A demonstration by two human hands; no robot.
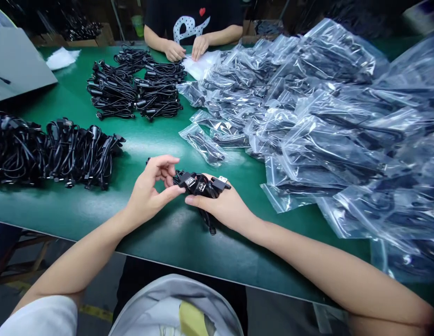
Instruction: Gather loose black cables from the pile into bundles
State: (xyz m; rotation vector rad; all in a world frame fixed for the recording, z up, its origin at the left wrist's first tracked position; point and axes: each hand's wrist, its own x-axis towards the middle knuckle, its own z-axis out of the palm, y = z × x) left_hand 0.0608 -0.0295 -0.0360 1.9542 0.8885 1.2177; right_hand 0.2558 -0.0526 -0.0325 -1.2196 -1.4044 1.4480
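Observation:
A bundle of black cables (196, 182) with dark plugs is in front of me, just above the green table. My right hand (224, 200) is wrapped round it from the right, thumb lying across the near side. Metal plug ends show on top, and some cable hangs below the hand. My left hand (156, 186) is at the bundle's left end, with curled fingers round the cables and its thumb against a plug. Its index finger stands a little apart. A dark cable end shows behind that hand; the exact grip of its fingers is partly hidden.
Rows of coiled black cables (68, 151) lie at the left, and more stacks (135, 86) lie farther back. Clear bags with cables (308, 126) pile up at the right. Across the green table (147, 252), a person's hands (187, 49) rest by a white bag.

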